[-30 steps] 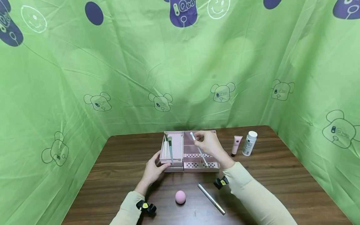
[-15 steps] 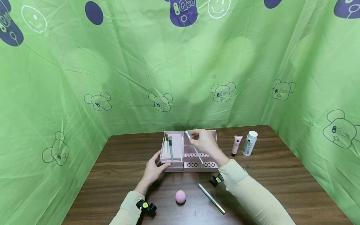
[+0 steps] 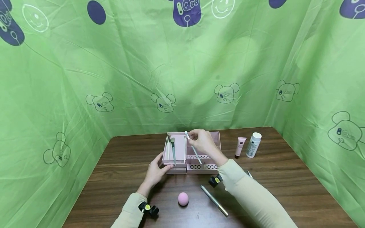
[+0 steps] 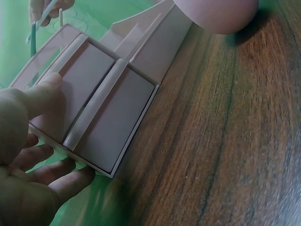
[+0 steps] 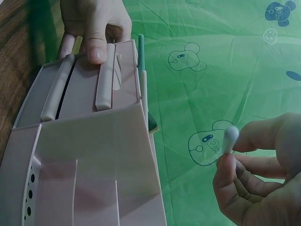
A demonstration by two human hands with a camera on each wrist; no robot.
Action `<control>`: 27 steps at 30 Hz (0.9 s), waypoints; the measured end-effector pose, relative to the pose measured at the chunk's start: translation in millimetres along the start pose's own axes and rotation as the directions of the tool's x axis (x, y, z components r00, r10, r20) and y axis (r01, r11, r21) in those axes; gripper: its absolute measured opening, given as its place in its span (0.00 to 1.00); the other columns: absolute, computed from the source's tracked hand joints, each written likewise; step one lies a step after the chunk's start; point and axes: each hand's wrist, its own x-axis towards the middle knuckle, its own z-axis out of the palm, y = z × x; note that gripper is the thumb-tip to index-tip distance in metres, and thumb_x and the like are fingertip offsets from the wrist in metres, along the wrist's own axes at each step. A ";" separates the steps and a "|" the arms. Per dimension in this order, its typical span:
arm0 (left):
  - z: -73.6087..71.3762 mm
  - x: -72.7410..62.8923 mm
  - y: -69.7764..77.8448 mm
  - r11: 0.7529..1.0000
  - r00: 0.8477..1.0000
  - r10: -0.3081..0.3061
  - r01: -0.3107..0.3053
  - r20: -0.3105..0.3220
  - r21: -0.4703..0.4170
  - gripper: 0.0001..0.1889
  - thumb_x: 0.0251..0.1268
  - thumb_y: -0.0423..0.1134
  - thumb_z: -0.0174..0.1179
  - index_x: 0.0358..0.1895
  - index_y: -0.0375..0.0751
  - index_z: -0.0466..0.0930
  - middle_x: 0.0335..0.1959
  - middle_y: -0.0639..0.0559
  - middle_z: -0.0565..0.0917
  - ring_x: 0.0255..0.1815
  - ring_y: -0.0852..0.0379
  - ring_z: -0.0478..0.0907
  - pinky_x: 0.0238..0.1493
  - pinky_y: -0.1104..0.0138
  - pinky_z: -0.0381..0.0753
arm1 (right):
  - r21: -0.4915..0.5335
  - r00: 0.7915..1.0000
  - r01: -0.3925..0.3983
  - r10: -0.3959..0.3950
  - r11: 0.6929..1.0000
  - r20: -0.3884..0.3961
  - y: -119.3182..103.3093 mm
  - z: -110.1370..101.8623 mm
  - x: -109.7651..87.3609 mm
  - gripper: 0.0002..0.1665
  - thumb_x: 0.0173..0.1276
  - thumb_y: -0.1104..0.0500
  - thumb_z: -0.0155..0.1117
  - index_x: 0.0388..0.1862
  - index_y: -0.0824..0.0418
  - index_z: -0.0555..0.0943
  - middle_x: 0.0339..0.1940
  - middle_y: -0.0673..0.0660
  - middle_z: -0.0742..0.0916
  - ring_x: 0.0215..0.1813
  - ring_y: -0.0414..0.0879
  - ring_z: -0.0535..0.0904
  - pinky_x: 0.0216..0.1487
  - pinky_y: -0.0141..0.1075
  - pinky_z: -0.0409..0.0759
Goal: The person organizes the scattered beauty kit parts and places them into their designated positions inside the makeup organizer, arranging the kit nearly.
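One slim brush (image 3: 196, 154) pinched over a pink organizer (image 3: 203, 172)

The right hand (image 3: 203, 141) has thumb and fingertips closed on the brush, which slants over the organizer beside the edge of its left-hand tray (image 3: 178, 150); whether it touches anything below is hard to tell. The right wrist view shows only a rounded white end past the fingers, the rest hidden. The left hand (image 3: 155, 173) grips the organizer's left front corner, thumb pressed on the upper of two drawers (image 4: 117, 117), the other fingers bent against the side.

In the tray lie a green-handled brush (image 3: 173, 152), a white-handled brush (image 3: 168, 150) and, by the right wall, a pale stick too faint to identify. The right hand and forearm cover part of the right-hand compartments. A pointed white object (image 3: 249, 174) is mostly hidden by the right sleeve (image 3: 248, 190). The pink ball (image 3: 183, 199), whole in the head view near a silver tube (image 3: 214, 201), is cut off by the top edge in the left wrist view.

Dark print on the pink squeeze tube (image 3: 240, 147) and the white bottle (image 3: 253, 145) is too small to read; lettering on the green cloth (image 3: 142, 63) seems to end in "oo", its first letter unclear
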 end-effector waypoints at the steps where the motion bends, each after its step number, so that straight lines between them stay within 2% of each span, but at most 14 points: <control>1: 0.0 0.2 -0.1 1.000 1.000 0.001 -0.001 0.000 0.000 0.42 0.50 0.41 0.75 0.70 0.37 0.66 0.62 0.34 0.77 0.62 0.38 0.75 0.63 0.53 0.76 | 0.003 1.000 -0.002 0.002 1.000 0.002 0.0 1.6 1.0 0.13 0.57 0.59 0.68 0.43 0.53 0.87 0.28 0.43 0.88 0.28 0.36 0.80 0.37 0.35 0.79; 15: 0.6 -1.2 2.1 1.000 1.000 -0.005 0.005 -0.001 0.025 0.42 0.49 0.42 0.76 0.69 0.39 0.67 0.62 0.37 0.78 0.62 0.41 0.76 0.64 0.54 0.76 | 0.019 0.999 -0.041 0.041 0.999 0.006 -7.7 19.6 11.9 0.16 0.58 0.59 0.69 0.46 0.55 0.86 0.29 0.44 0.88 0.32 0.38 0.82 0.40 0.35 0.82; 27: 2.0 -2.0 0.2 1.000 1.000 0.006 -0.006 -0.008 0.018 0.42 0.48 0.43 0.76 0.69 0.38 0.68 0.61 0.39 0.79 0.62 0.43 0.76 0.64 0.55 0.76 | 0.037 0.997 -0.073 0.072 0.997 0.016 -5.6 33.3 17.0 0.15 0.58 0.59 0.71 0.46 0.57 0.86 0.28 0.45 0.87 0.28 0.37 0.79 0.34 0.31 0.80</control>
